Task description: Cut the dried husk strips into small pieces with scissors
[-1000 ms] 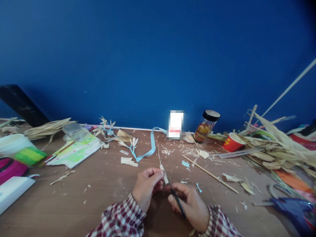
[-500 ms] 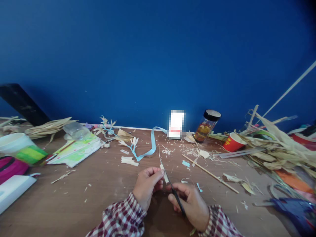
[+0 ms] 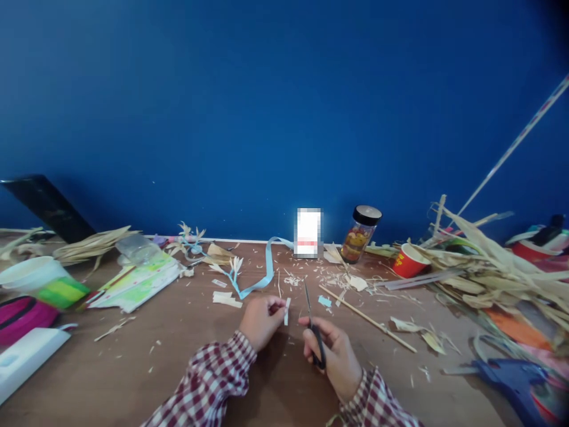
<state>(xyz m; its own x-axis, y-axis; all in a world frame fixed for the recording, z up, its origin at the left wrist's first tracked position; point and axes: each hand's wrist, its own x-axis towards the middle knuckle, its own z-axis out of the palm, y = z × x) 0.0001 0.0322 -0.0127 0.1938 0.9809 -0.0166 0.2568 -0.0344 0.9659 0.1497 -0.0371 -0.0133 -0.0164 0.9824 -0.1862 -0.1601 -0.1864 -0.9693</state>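
Note:
My left hand (image 3: pixel 260 319) pinches a small pale strip of dried husk (image 3: pixel 287 311), held upright over the wooden table (image 3: pixel 178 356). My right hand (image 3: pixel 334 350) grips black-handled scissors (image 3: pixel 312 325), blades pointing up and away, just right of the strip and apart from it. A thin pale sliver (image 3: pixel 279 283) lies on the table beyond my left hand. Both sleeves are red-and-white check.
A light blue ribbon (image 3: pixel 265 274), a wooden stick (image 3: pixel 367 318), a black-lidded jar (image 3: pixel 358 233) and a red paper cup (image 3: pixel 408 261) lie behind. A pile of dried husks (image 3: pixel 484 267) fills the right. A blue glue gun (image 3: pixel 515 379) is near right. A white tub (image 3: pixel 31 274) and papers (image 3: pixel 133 279) sit left.
The scissors have pulled away from the strip and now point upward. The strip in my left hand is shorter. The camera has tilted, so the table appears lower.

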